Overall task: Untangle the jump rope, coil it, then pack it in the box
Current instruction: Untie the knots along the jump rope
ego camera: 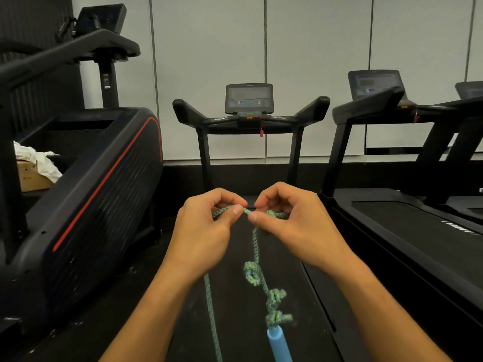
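A green-and-blue braided jump rope (254, 245) hangs between my hands over a treadmill belt. My left hand (209, 226) pinches the rope with thumb and forefinger. My right hand (292, 223) pinches it right beside, at a knot under its fingers. Below my right hand the rope drops through three more knots (273, 296) to a light blue handle (278, 344). A second strand (210, 307) hangs straight down from my left hand. A cardboard box (32, 175) with white paper in it sits at far left.
I stand over a black treadmill (249, 121) with its console ahead. A large black machine with a red stripe (99, 192) stands close on the left. Another treadmill (392, 212) is on the right. A white panelled wall is behind.
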Available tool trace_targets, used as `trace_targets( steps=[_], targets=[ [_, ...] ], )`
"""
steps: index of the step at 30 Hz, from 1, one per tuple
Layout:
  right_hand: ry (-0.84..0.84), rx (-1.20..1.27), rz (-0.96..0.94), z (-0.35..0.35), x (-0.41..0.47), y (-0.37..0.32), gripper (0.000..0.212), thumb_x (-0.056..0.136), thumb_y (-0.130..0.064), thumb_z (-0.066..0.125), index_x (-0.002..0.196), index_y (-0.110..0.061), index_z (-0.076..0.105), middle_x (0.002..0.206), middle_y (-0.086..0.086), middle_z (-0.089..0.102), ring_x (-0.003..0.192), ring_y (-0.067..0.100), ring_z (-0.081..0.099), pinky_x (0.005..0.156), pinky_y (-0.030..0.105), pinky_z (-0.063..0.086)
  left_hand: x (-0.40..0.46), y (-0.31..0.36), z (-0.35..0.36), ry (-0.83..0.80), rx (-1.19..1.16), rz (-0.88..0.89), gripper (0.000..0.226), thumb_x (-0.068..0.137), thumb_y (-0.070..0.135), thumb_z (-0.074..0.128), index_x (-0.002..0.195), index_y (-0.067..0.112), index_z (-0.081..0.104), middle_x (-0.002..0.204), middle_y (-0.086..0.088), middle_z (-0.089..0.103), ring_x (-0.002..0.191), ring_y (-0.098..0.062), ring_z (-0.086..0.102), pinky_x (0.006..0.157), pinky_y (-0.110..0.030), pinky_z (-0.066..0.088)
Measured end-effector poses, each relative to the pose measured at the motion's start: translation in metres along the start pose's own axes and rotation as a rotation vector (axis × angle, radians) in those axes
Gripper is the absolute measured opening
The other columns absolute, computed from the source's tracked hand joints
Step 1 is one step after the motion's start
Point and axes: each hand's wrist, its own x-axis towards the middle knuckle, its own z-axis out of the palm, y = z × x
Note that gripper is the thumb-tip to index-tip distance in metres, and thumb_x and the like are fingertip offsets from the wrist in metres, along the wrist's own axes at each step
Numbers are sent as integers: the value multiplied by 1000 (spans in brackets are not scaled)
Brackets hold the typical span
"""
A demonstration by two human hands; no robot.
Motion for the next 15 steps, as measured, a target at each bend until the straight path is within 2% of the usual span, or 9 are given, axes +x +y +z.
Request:
trace_targets(
  steps=[3, 8, 12, 14, 15],
  targets=[
    [-17, 26, 12, -2, 0, -1, 13, 79, -23, 81, 84, -24, 69, 81, -4, 70, 79, 17, 69, 75, 50, 58, 1, -4, 3, -3, -20, -11, 15, 91, 17, 70, 84, 30, 74, 77, 12, 72, 73, -7, 64, 76, -37, 54],
    [-99, 23, 41, -5, -1, -5, 21, 78, -11, 79, 91, -24, 70, 88, -4, 71, 84, 13, 69, 80, 39, 58, 1, -4, 2, 22, -23, -1, 13, 90, 18, 71, 83, 29, 74, 75, 11, 72, 65, -1, 59, 68, -29, 49],
    [-218, 24, 59, -8, -2, -7, 41, 75, 6, 66, 98, -28, 68, 94, -6, 69, 85, 8, 66, 67, 22, 51, 2, -5, 2, 18, -30, -8, 18, 89, 12, 72, 83, 29, 74, 74, 12, 71, 68, -5, 61, 71, -35, 53],
    [-206, 2, 49, -8, -2, -5, 42, 76, 7, 65, 98, -28, 68, 93, -6, 69, 85, 8, 66, 67, 23, 53, 2, -5, 2, 13, -26, -13, 23, 89, 8, 71, 83, 30, 73, 73, 15, 70, 65, -1, 58, 70, -32, 49],
    [-183, -8, 42, -7, -1, -4, 40, 76, 6, 67, 97, -28, 67, 93, -6, 69, 86, 10, 67, 71, 29, 56, 2, -6, 2, 12, -20, -15, 24, 89, 7, 70, 83, 30, 72, 71, 18, 68, 64, 0, 57, 69, -30, 47]
  ],
)
